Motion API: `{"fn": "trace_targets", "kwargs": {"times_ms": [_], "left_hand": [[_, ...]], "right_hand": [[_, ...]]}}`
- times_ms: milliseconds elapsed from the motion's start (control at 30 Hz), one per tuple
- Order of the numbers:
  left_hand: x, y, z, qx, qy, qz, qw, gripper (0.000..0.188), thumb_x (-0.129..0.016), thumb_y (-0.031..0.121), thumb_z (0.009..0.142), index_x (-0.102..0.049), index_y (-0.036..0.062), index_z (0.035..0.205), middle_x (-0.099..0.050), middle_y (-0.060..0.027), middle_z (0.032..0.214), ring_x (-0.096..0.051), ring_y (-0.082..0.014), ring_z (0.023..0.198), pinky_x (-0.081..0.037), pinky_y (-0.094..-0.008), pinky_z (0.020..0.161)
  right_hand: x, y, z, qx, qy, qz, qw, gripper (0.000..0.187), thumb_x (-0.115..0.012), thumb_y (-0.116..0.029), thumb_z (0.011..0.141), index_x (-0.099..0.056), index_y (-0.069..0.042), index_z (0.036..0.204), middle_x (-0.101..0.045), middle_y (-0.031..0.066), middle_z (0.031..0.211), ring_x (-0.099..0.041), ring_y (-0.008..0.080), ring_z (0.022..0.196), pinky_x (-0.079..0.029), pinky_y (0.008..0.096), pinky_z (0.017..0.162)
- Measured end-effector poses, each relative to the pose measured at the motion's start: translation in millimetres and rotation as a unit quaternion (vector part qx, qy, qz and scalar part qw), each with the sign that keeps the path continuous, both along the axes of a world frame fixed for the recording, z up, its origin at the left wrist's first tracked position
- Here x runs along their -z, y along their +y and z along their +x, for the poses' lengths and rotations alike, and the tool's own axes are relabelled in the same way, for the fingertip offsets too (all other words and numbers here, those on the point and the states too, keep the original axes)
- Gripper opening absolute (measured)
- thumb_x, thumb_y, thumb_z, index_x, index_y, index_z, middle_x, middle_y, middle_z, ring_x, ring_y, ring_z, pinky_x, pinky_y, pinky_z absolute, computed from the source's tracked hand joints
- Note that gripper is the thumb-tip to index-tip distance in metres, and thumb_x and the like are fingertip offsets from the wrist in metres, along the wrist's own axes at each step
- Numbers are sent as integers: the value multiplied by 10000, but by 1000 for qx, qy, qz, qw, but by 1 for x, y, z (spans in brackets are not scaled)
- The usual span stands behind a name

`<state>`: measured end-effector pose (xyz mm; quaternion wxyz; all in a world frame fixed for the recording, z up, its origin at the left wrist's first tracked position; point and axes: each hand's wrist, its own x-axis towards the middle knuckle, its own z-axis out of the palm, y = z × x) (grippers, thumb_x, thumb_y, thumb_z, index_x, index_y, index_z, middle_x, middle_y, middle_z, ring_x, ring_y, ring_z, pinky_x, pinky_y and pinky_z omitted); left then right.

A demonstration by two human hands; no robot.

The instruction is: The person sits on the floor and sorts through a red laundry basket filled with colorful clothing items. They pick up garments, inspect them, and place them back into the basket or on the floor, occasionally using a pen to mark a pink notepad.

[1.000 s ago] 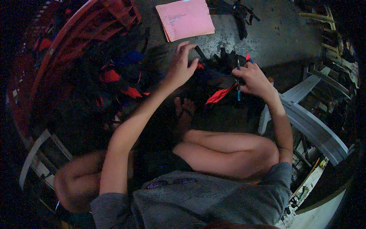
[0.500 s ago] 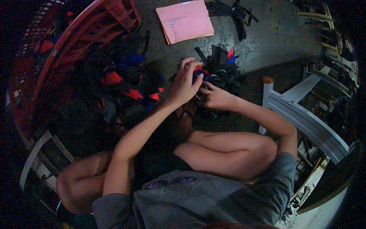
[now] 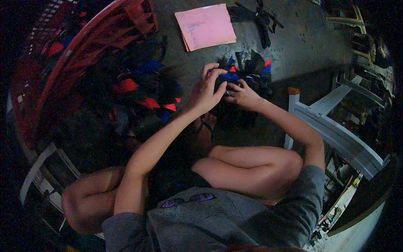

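Observation:
Both hands meet over a bundle of dark cloth strips on the floor ahead of me. My left hand (image 3: 208, 87) curls its fingers and thumb around a blue-and-black cloth piece (image 3: 227, 77). Close against it on the right, my right hand (image 3: 244, 95) has bent fingers, with a small shiny bit at the fingertips that is too small to name. Beyond and to the right of the hands fans the rest of the black strip bundle (image 3: 254, 67), showing red and blue tips. A larger heap of black, red and blue cloth scraps (image 3: 138, 86) lies left of my left forearm.
A red plastic basket (image 3: 90, 31) leans at the far left, with scraps in it. Pink paper sheets (image 3: 206, 27) lie on the floor ahead, beside loose black strips (image 3: 263, 25). To the right stands a grey stool frame (image 3: 336, 126). My bent legs (image 3: 252, 168) flank the near side.
Both hands have shifted slightly with the cloth, and more blue now shows between them. The right fingers have curled closer to the left thumb. The view has tilted a little.

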<state>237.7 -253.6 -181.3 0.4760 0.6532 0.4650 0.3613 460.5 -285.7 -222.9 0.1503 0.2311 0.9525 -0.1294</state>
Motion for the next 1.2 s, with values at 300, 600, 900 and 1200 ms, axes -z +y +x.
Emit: {"fn": "trace_targets", "kwargs": {"times_ms": [300, 600, 900, 1200], "left_hand": [[-44, 36, -10, 137, 48, 49, 988, 317, -609, 132, 807, -519, 68, 1103, -425, -144, 1209, -469, -293, 1110, -394, -370, 964], [-192, 113, -77, 96, 172, 86, 977, 280, -588, 116, 848, -551, 29, 1111, -581, -84, 1058, -545, -188, 1026, -427, -315, 892], [-248, 134, -151, -34, 389, 163, 906, 218, -592, 81, 830, -548, 15, 1033, -560, -95, 987, -562, -199, 934, -452, -314, 810], [-191, 121, -185, 98, 366, 162, 911, 207, -599, 109, 820, -551, -6, 986, -533, -155, 972, -535, -319, 963, -445, -377, 820]], "right_hand": [[14, 10, 46, 68, -22, -23, 997, 443, -627, -198, 738, -524, -232, 1168, -440, -42, 1326, -325, 246, 1262, -292, 529, 972], [-21, 53, 86, 427, 191, -53, 882, 164, -660, -169, 778, -606, -66, 894, -585, 112, 848, -540, 277, 880, -419, 372, 777], [-4, 66, 106, 367, 109, 52, 922, 182, -629, -227, 813, -578, -53, 821, -556, 140, 800, -539, 337, 779, -434, 412, 681], [-1, 59, 88, 280, -43, -68, 957, 344, -582, -359, 837, -552, -59, 1003, -580, 168, 882, -535, 348, 865, -420, 440, 758]]}}
